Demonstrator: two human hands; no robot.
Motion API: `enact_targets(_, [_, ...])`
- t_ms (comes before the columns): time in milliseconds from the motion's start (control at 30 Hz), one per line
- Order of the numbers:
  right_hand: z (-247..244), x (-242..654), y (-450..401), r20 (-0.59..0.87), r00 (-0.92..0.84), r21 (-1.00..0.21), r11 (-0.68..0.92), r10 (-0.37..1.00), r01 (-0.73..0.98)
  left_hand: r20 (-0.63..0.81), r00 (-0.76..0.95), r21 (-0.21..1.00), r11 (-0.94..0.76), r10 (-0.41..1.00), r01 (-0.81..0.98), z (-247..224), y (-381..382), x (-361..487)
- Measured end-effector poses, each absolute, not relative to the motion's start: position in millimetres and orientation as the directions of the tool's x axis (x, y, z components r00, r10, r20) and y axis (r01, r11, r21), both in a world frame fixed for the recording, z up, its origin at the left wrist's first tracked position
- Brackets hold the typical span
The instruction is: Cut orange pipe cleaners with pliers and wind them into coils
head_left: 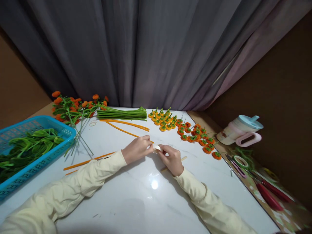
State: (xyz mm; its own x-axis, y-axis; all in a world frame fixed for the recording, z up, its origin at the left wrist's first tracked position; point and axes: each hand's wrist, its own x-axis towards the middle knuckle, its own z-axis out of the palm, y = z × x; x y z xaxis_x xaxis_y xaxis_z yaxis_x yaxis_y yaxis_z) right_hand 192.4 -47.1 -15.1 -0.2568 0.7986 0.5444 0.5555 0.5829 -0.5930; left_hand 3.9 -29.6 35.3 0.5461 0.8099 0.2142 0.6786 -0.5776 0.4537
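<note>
My left hand point(136, 150) and my right hand point(171, 159) meet over the middle of the table. Between their fingertips is a small white curled strip point(157, 148), which may be tape; my right thumb and fingers pinch its right side. The left fingers are closed at its other edge, and the exact grip is partly hidden. An orange pipe cleaner point(122, 130) runs behind my left hand, its end near the fingertips. Other orange pipe cleaners point(83, 164) lie by my left sleeve. Under my right hand a thin pale stick point(184, 158) pokes out on the table.
A blue basket point(70, 133) of green leaves stands left, beside orange flowers point(73, 107). Behind lie green stems point(122, 113), yellow pumpkin-like pieces point(162, 127) and orange ones point(192, 138). At right are a cup point(234, 131), green tape point(240, 161) and red-handled pliers point(269, 196).
</note>
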Motion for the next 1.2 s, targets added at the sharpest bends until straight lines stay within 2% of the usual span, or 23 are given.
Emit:
enact_targets(200, [-10,189,-46,0.412,-0.081,-0.821,0.408,0.908,0.400,0.165,0.497,0.606,-0.485,0.852,0.631,37,-24,3])
enact_targets(333, [-6,185,-44,0.233,-0.039,-0.943,0.235,0.972,0.237,0.102,0.444,0.717,-0.376,0.890,0.587,33,-18,3])
enact_targets(433, [-5,183,-41,0.087,-0.062,-0.991,0.093,0.994,0.101,0.051,0.413,0.791,-0.289,0.909,0.539,31,-15,2])
enact_targets(600, [-1,183,-39,-0.096,-0.147,-0.990,-0.110,0.984,-0.089,0.007,0.379,0.864,-0.196,0.925,0.463,30,-12,2])
enact_targets(833, [7,189,-38,-0.212,-0.280,-0.922,-0.286,0.936,-0.259,-0.007,0.439,0.913,-0.173,0.898,0.369,26,-11,1])
enact_targets(1000, [8,193,-35,-0.224,-0.317,-0.902,-0.319,0.922,-0.290,0.006,0.425,0.920,-0.172,0.905,0.353,23,-9,1])
enact_targets(1200, [10,189,-37,-0.188,-0.264,-0.934,-0.255,0.946,-0.251,0.003,0.449,0.931,-0.166,0.893,0.324,21,-8,1])
